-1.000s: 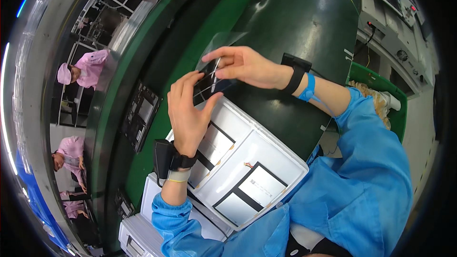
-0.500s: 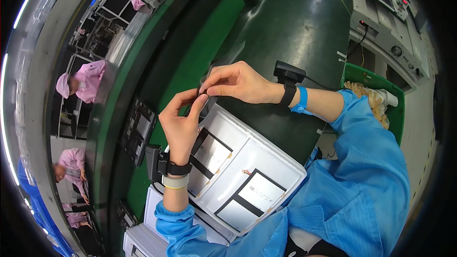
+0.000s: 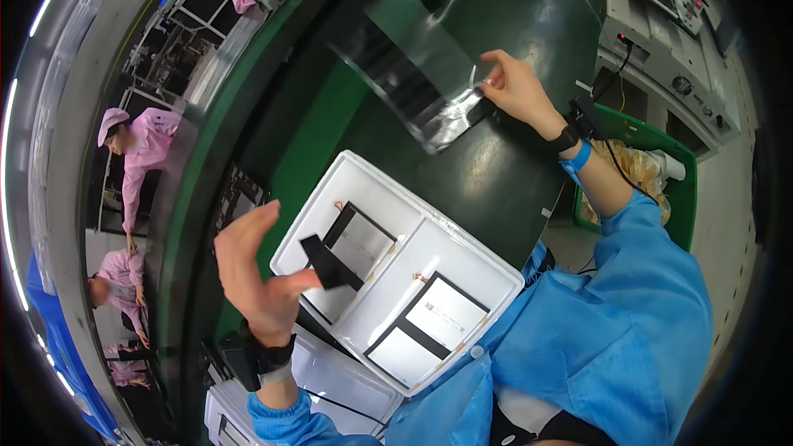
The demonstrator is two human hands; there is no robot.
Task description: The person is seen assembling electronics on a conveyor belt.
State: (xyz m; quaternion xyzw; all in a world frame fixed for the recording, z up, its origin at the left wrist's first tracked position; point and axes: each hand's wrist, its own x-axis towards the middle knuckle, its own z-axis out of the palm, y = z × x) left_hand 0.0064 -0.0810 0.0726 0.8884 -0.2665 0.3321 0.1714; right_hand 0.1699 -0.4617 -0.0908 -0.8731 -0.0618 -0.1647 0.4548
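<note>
My right hand (image 3: 520,95) pinches the right corner of a thin, shiny see-through film sheet (image 3: 396,66) with a dark band, stretched out above the green bench. My left hand (image 3: 260,277) has its thumb and fingers apart, over the left edge of a white two-compartment tray (image 3: 496,268). Next to the left thumb is a black strip (image 3: 326,263); whether the thumb touches it I cannot tell. It partly covers a flat white panel with black edging (image 3: 359,239) in the left compartment. A similar panel (image 3: 446,322) with a small coloured lead lies in the right compartment.
More white trays (image 3: 343,367) are under the first at lower left. Dark framed parts (image 3: 239,198) lie beyond my left hand. A green bin (image 3: 686,186) with crumpled wrapping stands right, below a grey machine (image 3: 673,66). People in pink (image 3: 149,136) work across the line.
My hands have moved apart from where they met above the tray. The right went right with the film, now spread out; the left came down and opened. A co-worker stretched out an arm.
</note>
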